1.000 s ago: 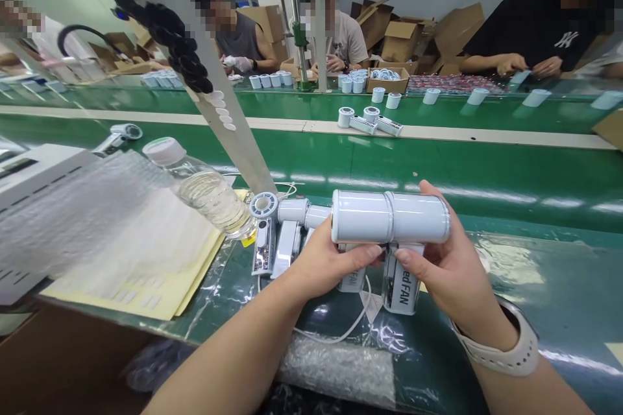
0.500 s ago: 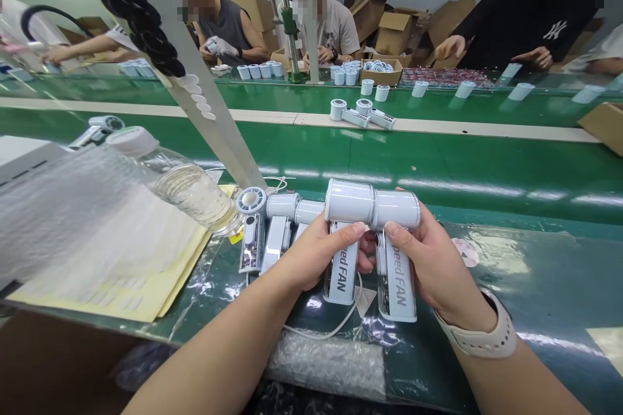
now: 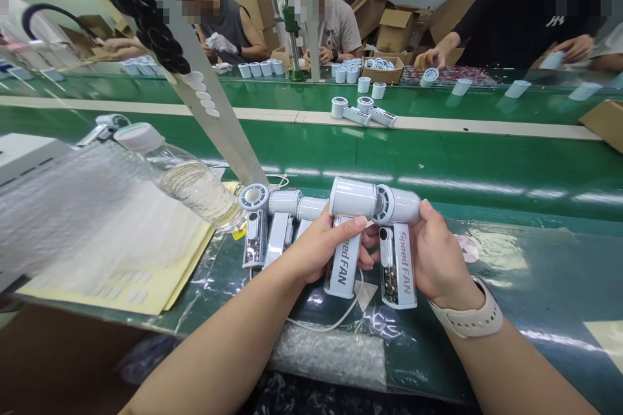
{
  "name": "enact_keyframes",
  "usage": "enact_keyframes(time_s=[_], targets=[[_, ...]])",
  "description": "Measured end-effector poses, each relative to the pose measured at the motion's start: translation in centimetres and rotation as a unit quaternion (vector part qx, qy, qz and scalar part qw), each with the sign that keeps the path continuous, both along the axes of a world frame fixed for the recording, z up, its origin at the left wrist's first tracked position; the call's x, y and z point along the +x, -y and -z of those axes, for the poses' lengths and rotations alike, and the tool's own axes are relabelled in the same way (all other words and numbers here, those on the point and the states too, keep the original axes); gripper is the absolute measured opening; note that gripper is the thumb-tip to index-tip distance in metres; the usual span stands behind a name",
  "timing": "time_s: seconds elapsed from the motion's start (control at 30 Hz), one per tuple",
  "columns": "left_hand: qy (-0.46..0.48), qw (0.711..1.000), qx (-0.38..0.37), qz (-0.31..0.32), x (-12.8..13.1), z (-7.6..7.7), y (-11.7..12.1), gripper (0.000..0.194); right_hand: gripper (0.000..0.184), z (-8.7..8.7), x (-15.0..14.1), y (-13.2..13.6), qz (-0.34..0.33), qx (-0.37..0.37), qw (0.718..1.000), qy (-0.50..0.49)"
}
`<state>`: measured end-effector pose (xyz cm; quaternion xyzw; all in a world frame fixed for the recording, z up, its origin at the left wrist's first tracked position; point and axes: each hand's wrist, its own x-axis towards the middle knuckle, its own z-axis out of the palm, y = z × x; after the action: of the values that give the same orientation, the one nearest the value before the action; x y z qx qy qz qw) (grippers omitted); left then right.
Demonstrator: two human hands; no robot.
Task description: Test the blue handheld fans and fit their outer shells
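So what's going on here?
A person's left hand grips a white Speed FAN handheld fan, and their right hand grips a second fan, at a green conveyor belt. More fans lie nearby beside a water bottle. A co-worker sits across the belt.

Two handheld fans (image 3: pixel 370 240) sit at lower center above the table (image 3: pixel 487 162), with more fans (image 3: pixel 265 233) just left of them. A water bottle (image 3: pixel 195 188) lies over padded envelopes (image 3: pixel 107 227) at left; cardboard boxes (image 3: pixel 394 29) stand behind, at upper center.
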<state>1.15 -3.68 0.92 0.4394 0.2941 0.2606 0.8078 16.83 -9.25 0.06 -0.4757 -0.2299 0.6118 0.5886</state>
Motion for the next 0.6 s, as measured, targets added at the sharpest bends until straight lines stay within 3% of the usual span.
enact_keyframes(time_s=[0.13, 0.27, 0.43, 0.6], targets=[[0.0, 0.998, -0.031, -0.046, 0.2, 0.4, 0.0, 0.069, 0.054, -0.8, -0.4, 0.2, -0.037, 0.033, 0.999, -0.015], [0.026, 0.993, 0.002, -0.118, 0.3, 1.0, 0.0, 0.081, 0.055, -0.7, -0.4, 0.4, -0.055, 0.039, 0.998, -0.001], [0.064, 0.983, 0.045, -0.166, 0.6, 1.6, 0.6, 0.08, 0.081, 1.2, -1.1, 0.8, -0.044, 0.086, 0.99, 0.101], [0.062, 0.961, 0.166, -0.214, 1.2, 2.1, 1.8, 0.075, 0.116, 2.4, -3.6, 1.3, -0.077, 0.152, 0.975, 0.14]])
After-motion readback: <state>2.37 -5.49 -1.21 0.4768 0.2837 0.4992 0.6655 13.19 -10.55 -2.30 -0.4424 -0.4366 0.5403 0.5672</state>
